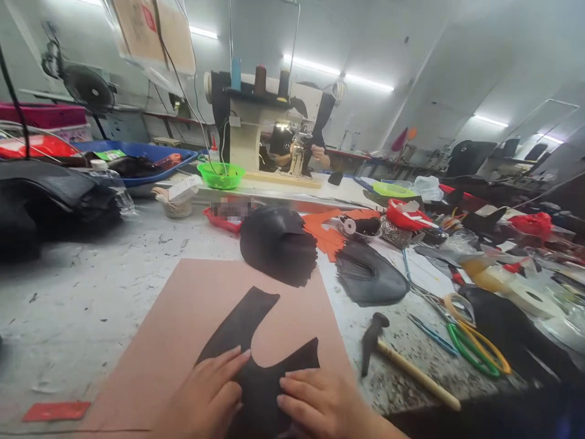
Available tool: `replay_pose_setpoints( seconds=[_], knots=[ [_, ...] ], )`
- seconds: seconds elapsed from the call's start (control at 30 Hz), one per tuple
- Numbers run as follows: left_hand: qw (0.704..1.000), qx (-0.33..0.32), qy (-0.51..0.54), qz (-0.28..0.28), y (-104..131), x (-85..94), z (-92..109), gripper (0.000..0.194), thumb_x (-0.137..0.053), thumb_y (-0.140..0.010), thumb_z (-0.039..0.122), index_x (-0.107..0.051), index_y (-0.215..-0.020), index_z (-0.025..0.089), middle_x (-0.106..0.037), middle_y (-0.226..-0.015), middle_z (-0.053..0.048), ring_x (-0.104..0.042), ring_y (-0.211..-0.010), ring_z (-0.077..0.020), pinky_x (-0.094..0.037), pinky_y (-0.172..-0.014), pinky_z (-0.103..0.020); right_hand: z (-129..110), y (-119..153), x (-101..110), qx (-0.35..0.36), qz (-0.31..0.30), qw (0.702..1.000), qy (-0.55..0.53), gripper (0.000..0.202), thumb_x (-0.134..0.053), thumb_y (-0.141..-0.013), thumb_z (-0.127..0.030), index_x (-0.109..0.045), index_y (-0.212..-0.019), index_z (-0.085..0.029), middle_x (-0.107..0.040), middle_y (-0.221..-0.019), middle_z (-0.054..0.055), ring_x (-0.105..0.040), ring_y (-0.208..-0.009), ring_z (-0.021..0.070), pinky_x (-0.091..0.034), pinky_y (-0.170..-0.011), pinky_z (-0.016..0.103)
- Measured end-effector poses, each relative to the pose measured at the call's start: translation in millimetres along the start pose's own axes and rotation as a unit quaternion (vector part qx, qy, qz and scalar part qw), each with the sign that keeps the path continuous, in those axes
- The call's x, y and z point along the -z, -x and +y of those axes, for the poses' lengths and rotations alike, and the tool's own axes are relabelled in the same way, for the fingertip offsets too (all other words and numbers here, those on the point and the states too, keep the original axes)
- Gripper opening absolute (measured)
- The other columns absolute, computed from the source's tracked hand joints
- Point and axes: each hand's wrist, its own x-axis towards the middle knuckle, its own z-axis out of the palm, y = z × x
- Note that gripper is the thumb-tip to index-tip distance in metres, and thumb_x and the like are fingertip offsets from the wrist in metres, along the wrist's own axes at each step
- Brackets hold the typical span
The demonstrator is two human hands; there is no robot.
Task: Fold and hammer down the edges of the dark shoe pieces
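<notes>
A black U-shaped piece [262,387] lies flat on a pink-brown sheet [150,329]. My left hand [208,390] rests on its left side, fingers stretched out over the material, thumb side near the middle. On the right part of the same piece lies my right hand [320,399], with its fingers extended to the left. Neither hand grips anything. The lower end of the piece is partly hidden between the hands. Above it, a black rounded stack [276,244] overlaps the top edge of the sheet.
Right of the sheet are a hammer [418,372], blue tweezers [432,334], scissors [475,347] and a black curved piece [375,274]. Black material [55,195] is piled at left. A sewing machine [247,134] stands behind, with a person's hand [320,155] beside it.
</notes>
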Motion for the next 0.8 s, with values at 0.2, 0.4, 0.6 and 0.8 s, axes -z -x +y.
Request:
replay_pose_setpoints(
  seconds=[0.2, 0.4, 0.6, 0.8],
  knots=[
    [0.997, -0.008, 0.002, -0.083, -15, 0.8, -3, 0.021, -0.04, -0.087, 0.02, -0.06, -0.084, 0.025, -0.067, -0.104, 0.001, -0.064, -0.091, -0.0144, -0.052, -0.073, -0.019, -6, 32, 17, -0.128, 0.021, 0.99, 0.045, 0.027, -0.048, -0.079, -0.009, -0.061, -0.103, -0.012, -0.069, -0.101, 0.012, -0.063, -0.09, 0.0237, -0.054, -0.076, 0.039],
    [0.982, 0.099, 0.044, -0.155, -79, -23.7, 28, 0.031, -0.033, -0.09, 0.019, -0.055, -0.068, 0.02, -0.055, -0.069, 0.0, -0.055, -0.063, -0.0143, -0.042, -0.055, -0.024, -10, 37, 14, -0.145, 0.022, 0.989, 0.022, 0.03, -0.047, -0.078, -0.009, -0.061, -0.105, -0.01, -0.068, -0.093, 0.01, -0.057, -0.082, 0.022, -0.05, -0.072, 0.037],
    [0.937, 0.188, 0.105, -0.274, -103, -75.9, 53, 0.018, -0.045, -0.084, 0.011, -0.052, -0.068, 0.017, -0.056, -0.073, 0.0, -0.055, -0.068, -0.0142, -0.04, -0.059, -0.024, -10, 37, 7, -0.2, 0.054, 0.978, 0.038, 0.029, -0.048, -0.076, -0.011, -0.063, -0.1, -0.017, -0.066, -0.095, 0.007, -0.056, -0.086, 0.0211, -0.043, -0.081, 0.039],
    [0.926, 0.207, 0.096, -0.302, -102, -84.8, 54, 0.02, -0.045, -0.087, 0.015, -0.052, -0.068, 0.016, -0.055, -0.074, -0.001, -0.054, -0.071, -0.0155, -0.039, -0.061, -0.025, -9, 38, 2, -0.229, 0.104, 0.967, 0.031, 0.026, -0.051, -0.074, -0.013, -0.063, -0.097, -0.016, -0.067, -0.088, 0.003, -0.056, -0.083, 0.0177, -0.038, -0.089, 0.037]
  ],
)
